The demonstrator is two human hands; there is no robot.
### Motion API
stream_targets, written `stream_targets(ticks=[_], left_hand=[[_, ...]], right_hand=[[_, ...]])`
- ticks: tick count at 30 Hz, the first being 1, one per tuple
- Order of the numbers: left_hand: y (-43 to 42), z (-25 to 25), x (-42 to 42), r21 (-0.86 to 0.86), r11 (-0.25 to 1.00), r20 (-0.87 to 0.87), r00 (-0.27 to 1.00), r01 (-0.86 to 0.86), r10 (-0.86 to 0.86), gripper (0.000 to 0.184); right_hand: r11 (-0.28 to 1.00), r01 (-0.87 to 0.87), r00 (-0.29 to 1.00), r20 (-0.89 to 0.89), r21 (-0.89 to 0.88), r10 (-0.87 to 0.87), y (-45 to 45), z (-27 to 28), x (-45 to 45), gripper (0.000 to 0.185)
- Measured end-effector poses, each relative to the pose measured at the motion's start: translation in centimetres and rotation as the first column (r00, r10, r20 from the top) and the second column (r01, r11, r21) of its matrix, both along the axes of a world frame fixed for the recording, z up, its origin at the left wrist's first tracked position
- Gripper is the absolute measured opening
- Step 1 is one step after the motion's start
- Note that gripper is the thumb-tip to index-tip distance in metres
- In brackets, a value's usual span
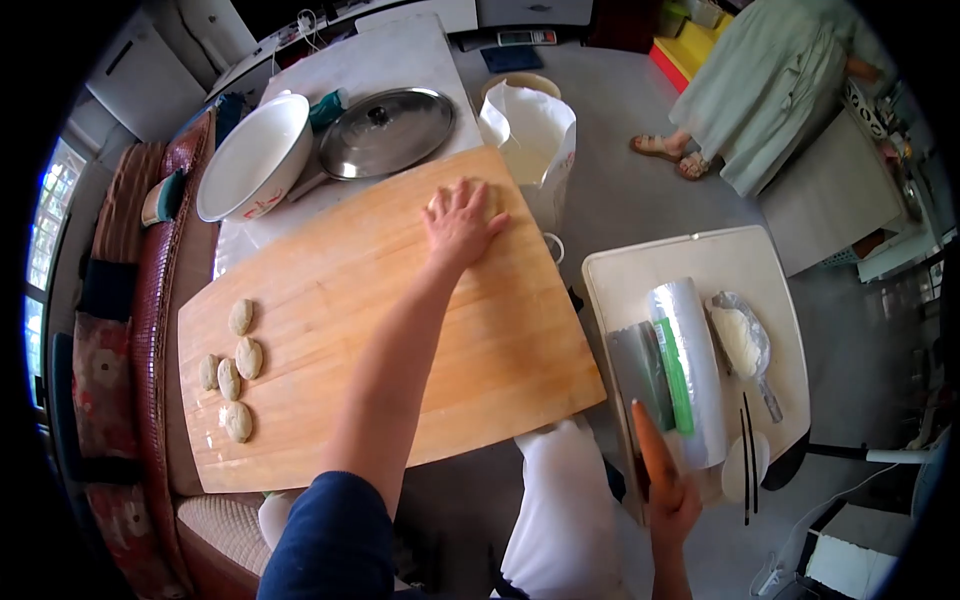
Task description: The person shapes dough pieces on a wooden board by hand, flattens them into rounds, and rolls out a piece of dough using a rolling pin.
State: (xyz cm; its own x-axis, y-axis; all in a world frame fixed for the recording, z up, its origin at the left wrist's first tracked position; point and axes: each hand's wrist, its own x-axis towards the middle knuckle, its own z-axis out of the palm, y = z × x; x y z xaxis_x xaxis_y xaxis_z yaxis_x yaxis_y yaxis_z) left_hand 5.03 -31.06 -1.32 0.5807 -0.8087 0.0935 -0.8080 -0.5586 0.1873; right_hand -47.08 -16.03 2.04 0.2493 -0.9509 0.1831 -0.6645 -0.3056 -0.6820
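Nearest the camera, a navy sleeve (330, 540) covers the upper left arm, beside white trousers (560, 500). Writing: the green label (673, 375) along the roll of clear film (702, 380) bears small pale print, too fine to read; red marks on the side of the white basin (255, 160) are likewise illegible. Surface: a pale wooden board (340, 320), its planks running lengthwise, lies over a table with a white top (400, 50). Five dough pieces (249, 357) are grouped near its left end. The left hand (460, 225) lies palm down near the far right corner, fingers spread apart, over a pale piece of dough (492, 203) partly visible beneath it. The right hand (675, 508), off the board, has its fingers closed around the lower end of a tapered orange-brown stick (654, 440), which slants upward in front of the side table (660, 255). On that table are the film, a flat grey blade (640, 365), a scoop of white powder (742, 338), dark chopsticks (746, 450) and a white bowl (738, 480). Room: a metal lid (400, 130) rests beside the basin; an open white sack (550, 190) stands beyond the board; a dark red sofa (170, 300) lines the left; at upper right, a person in a pale green skirt (765, 90) and sandals (655, 147) stands on the grey floor (620, 180).
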Motion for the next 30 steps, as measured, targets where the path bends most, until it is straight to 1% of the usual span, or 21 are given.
stream_targets(ticks=[1, 4, 5, 6, 8, 9, 11, 12, 15, 17, 18, 19, 20, 21, 22, 24, 25, 28, 29, 30], left_hand=[[0.0, 0.1, -1.4, 0.003, 0.999, 0.005, 0.999, 0.054, -0.054, 0.075], [1.0, 0.3, -5.3, -0.014, 0.98, 0.046, 0.98, 0.197, -0.196, 0.073], [2.5, 0.1, -6.9, -0.025, 0.972, 0.074, 0.971, 0.232, -0.229, 0.073], [4.2, -0.1, -8.4, -0.034, 0.963, 0.102, 0.96, 0.266, -0.261, 0.073], [8.0, 0.1, -11.2, -0.055, 0.932, 0.086, 0.932, 0.358, -0.353, 0.073], [10.0, 0.4, -12.5, -0.048, 0.923, 0.07, 0.923, 0.383, -0.379, 0.073], [13.9, 1.5, -14.7, -0.036, 0.899, 0.034, 0.9, 0.436, -0.435, 0.073], [15.7, 1.7, -15.1, -0.028, 0.91, 0.013, 0.91, 0.414, -0.414, 0.074], [20.7, 2.1, -14.3, 0.022, 0.942, -0.038, 0.942, 0.335, -0.334, 0.075], [23.6, 1.2, -11.7, 0.018, 0.967, -0.023, 0.967, 0.253, -0.252, 0.073], [24.9, 1.1, -10.5, 0.016, 0.978, -0.014, 0.978, 0.209, -0.209, 0.072], [25.8, 1.4, -9.3, 0.018, 0.987, -0.003, 0.987, 0.162, -0.162, 0.071], [26.3, 1.8, -7.9, 0.021, 0.993, 0.006, 0.993, 0.115, -0.115, 0.07], [26.3, 2.0, -7.0, 0.025, 0.997, 0.016, 0.998, 0.067, -0.067, 0.069], [26.1, 2.1, -6.3, -0.021, 0.998, 0.022, 0.998, 0.055, -0.055, 0.067], [25.5, 2.1, -4.6, -0.108, 0.994, 0.034, 0.999, 0.032, -0.029, 0.064], [25.0, 2.0, -4.0, -0.091, 0.996, 0.032, 0.999, 0.01, -0.008, 0.061], [23.1, 0.8, -3.6, 0.044, 0.997, 0.069, 0.995, 0.065, -0.068, 0.06], [22.9, 0.8, -4.2, 0.119, 0.991, -0.049, 0.997, 0.063, -0.058, 0.062], [22.7, 0.5, -4.4, 0.112, 0.992, -0.041, 0.997, 0.063, -0.058, 0.063]], right_hand=[[0.999, 0.007, 1.0, -0.003, -0.045, -0.007, -0.4, 0.4, 0.6, 0.021], [0.996, 0.007, 0.987, 0.161, -0.093, 0.008, -2.2, 1.4, 2.7, 0.022], [0.991, -0.018, 0.985, 0.166, -0.134, 0.041, -2.9, 1.9, 3.3, 0.024], [0.993, -0.013, 0.983, 0.18, -0.116, 0.034, -3.2, 2.1, 3.7, 0.025], [0.997, -0.006, 0.979, 0.201, -0.082, 0.023, -3.6, 2.2, 4.3, 0.026], [0.994, 0.002, 0.964, 0.263, -0.106, 0.026, -3.8, 2.7, 5.4, 0.028], [0.995, 0.003, 0.936, 0.35, -0.097, 0.031, -4.3, 3.2, 6.6, 0.024], [0.996, 0.0, 0.918, 0.394, -0.091, 0.036, -4.6, 3.5, 7.4, 0.021], [0.998, -0.013, 0.826, 0.563, 0.066, -0.026, -5.4, 5.6, 10.9, 0.013], [0.978, -0.113, 0.74, 0.672, 0.174, -0.034, -6.3, 7.4, 13.6, 0.014], [0.963, -0.14, 0.714, 0.697, 0.229, -0.062, -6.8, 8.0, 15.1, 0.011], [0.957, -0.167, 0.644, 0.761, 0.238, -0.077, -7.3, 8.1, 16.9, 0.01], [0.954, -0.17, 0.64, 0.764, 0.246, -0.082, -7.8, 8.4, 18.5, 0.01], [0.947, -0.203, 0.608, 0.79, 0.25, -0.078, -8.2, 8.5, 20.1, 0.011], [0.938, -0.237, 0.574, 0.815, 0.255, -0.077, -8.5, 8.5, 21.6, 0.011], [0.925, -0.233, 0.587, 0.801, 0.301, -0.113, -8.8, 8.1, 23.7, 0.013], [0.939, -0.207, 0.599, 0.794, 0.273, -0.099, -8.9, 7.2, 24.6, 0.015], [0.931, -0.219, 0.627, 0.773, 0.293, -0.096, -8.7, 4.0, 25.6, 0.017], [0.93, -0.212, 0.68, 0.729, 0.301, -0.081, -9.1, 2.4, 25.4, 0.018], [0.926, -0.207, 0.666, 0.738, 0.316, -0.103, -9.3, 2.0, 25.4, 0.018]])
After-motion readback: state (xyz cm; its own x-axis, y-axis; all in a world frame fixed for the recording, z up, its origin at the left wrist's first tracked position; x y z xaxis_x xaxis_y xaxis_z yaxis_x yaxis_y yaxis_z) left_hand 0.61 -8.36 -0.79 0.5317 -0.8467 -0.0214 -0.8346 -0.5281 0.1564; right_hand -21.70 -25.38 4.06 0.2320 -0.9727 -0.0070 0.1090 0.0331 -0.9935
